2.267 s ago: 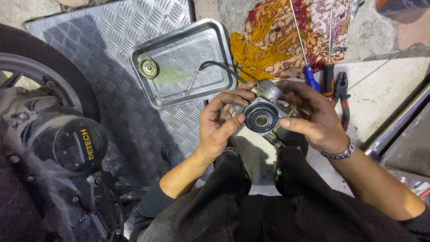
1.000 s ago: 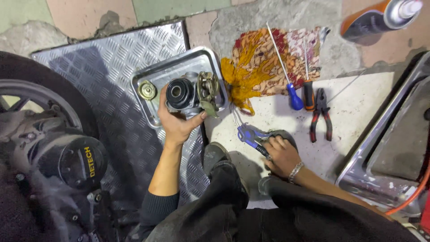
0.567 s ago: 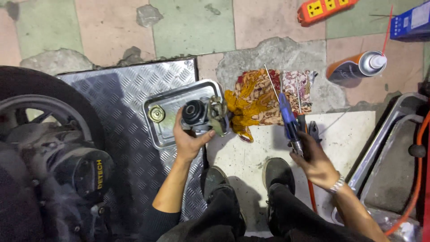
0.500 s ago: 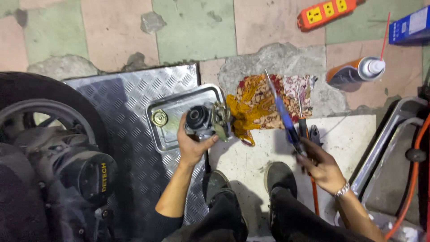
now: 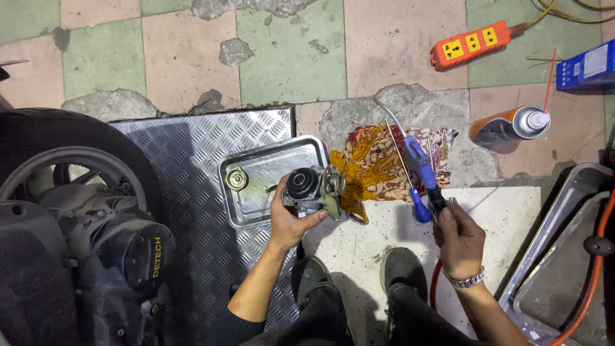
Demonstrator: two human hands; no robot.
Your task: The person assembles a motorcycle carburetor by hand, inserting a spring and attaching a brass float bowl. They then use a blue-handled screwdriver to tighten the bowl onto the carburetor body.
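My left hand (image 5: pixel 289 218) grips a metal engine part with a round black opening (image 5: pixel 312 189), holding it over the edge of a shallow metal tray (image 5: pixel 256 198). My right hand (image 5: pixel 458 238) is closed on a blue air blow gun (image 5: pixel 419 161) whose thin nozzle points up and away. An orange hose (image 5: pixel 434 291) runs from the gun down past my right leg. A blue-handled screwdriver (image 5: pixel 418 206) lies just left of the gun. A small brass-coloured round piece (image 5: pixel 236 179) sits in the tray.
A motorbike wheel and engine (image 5: pixel 83 224) fill the left side, on a checker-plate sheet (image 5: pixel 192 147). A patterned rag (image 5: pixel 378 160), an orange spray can (image 5: pixel 509 125), an orange power strip (image 5: pixel 471 43) and a blue box (image 5: pixel 586 65) lie on the tiled floor. A metal basin (image 5: pixel 564 256) stands at right.
My right hand left the engine part, picked up the blue blow gun and raised it. My left hand carried the part alone over the tray. The view pulled back.
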